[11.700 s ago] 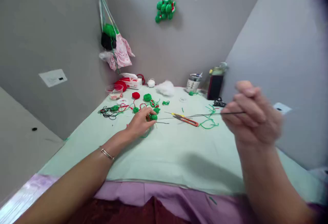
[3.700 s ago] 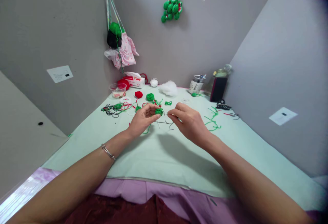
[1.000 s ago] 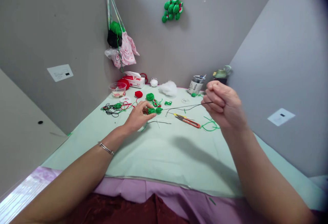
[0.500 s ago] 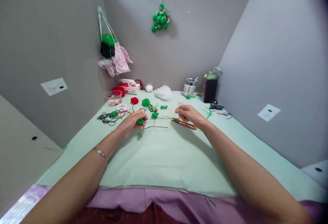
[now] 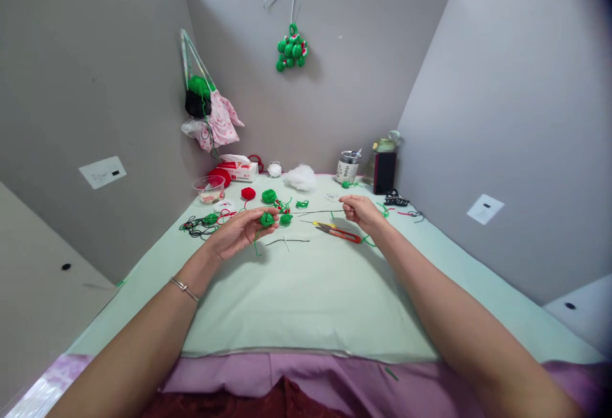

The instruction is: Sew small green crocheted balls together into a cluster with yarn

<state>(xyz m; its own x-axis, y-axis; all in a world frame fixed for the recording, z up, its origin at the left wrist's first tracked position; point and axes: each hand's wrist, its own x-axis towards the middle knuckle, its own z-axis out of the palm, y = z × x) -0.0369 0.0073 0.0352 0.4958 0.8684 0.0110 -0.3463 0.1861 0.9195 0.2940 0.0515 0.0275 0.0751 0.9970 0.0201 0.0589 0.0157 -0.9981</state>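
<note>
A: Firstly, where do we locate the ball?

B: We find the green ball [image 5: 267, 219] at the fingertips of the left hand [image 5: 234, 234], over the pale table cover [image 5: 287, 309], a green yarn tail [image 5: 257, 248] hanging below. A second green ball [image 5: 285, 220] lies just beside those fingertips.

A: How do we read the fingers?

B: On the left, we note a loose curl about the ball, the palm turned partly upward. In the right hand [image 5: 361, 211], we see a narrow pinch from which the dark thread [image 5: 321, 211] runs leftward; whether it reaches the held ball we cannot tell.

A: How should we expect the ball to handle?

B: We judge it light, soft and springy, its yarn surface gripping rather than slipping. It is hardly fragile, though a hard squeeze might dent it and a sharp tug might pucker the stitches. We would hold it round the sides between thumb and fingertips, leaving the tail free.

A: What differs from the frame one second earlier?

B: There, we observe the right fist raised high with the thread drawn long; now it is lower, closer to the ball, beyond the orange snips [image 5: 344, 234]. The left palm has rolled upward, and the top of the back partition [image 5: 358, 42] has entered our view.
</note>
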